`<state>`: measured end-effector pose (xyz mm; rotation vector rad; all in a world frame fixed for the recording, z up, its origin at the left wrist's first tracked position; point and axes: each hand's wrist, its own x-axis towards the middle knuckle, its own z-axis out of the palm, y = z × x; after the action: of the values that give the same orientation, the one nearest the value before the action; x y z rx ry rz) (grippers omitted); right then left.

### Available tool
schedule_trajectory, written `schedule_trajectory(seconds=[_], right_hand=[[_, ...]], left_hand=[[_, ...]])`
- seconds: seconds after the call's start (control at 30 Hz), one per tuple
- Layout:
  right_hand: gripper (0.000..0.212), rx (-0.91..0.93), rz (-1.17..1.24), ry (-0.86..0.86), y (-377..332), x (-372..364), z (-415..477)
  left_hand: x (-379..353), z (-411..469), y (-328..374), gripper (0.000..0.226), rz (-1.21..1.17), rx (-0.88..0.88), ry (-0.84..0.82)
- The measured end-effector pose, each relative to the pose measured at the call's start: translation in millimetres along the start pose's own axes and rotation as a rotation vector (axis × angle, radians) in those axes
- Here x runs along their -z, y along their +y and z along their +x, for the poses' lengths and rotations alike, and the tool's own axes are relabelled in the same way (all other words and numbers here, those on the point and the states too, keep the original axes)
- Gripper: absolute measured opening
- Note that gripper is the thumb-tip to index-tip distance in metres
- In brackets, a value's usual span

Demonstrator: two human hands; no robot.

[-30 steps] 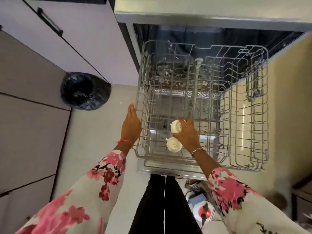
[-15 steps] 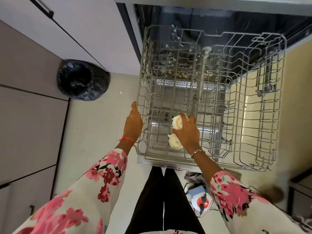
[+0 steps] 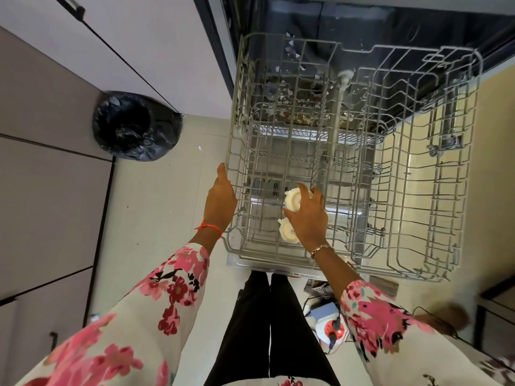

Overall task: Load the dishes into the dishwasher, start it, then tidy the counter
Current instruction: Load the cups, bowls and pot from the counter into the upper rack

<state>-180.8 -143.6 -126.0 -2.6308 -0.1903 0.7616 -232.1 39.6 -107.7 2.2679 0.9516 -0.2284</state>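
While my straight-fingered left hand [image 3: 220, 203] steadies the rack [image 3: 230, 151] mid-frame, my right hand [image 3: 308, 218] grasps 1 cup [image 3: 293, 200], seating it beside the other cup [image 3: 286, 235].

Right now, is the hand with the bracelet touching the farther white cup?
Touching. The head view shows the right hand with fingers curled over the farther white cup.

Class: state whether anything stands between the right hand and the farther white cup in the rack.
Nothing visible does: the right hand grips the farther white cup inside the wire rack.
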Motion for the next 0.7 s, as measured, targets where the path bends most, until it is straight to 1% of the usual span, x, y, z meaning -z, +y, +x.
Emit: schedule_trajectory(seconds=[0.1, 0.3, 0.4, 0.6, 0.7], right_hand=[[0.068, 0.007, -0.027, -0.028, 1.6, 0.4, 5.3], [0.066, 0.071, -0.251, -0.106, 1.4, -3.9, 11.6], [0.067, 0.071, -0.31, -0.125, 1.3, -6.0, 13.5], [0.068, 0.08, -0.332, -0.13, 2.5, -9.4, 14.6], [0.073, 0.075, -0.313, -0.144, 3.4, -9.0, 14.8]], left_hand=[[0.7, 0.0, 1.7, 0.053, -0.003, 0.008, 0.002], [2.0, -0.6, 3.2, 0.051, 0.01, 0.002, 0.003], [1.1, -0.7, 2.3, 0.051, 0.003, -0.004, 0.009], [0.1, -0.3, 1.8, 0.05, 0.005, -0.004, 0.011], [-0.2, -0.8, 1.8, 0.049, 0.008, -0.011, 0.017]])
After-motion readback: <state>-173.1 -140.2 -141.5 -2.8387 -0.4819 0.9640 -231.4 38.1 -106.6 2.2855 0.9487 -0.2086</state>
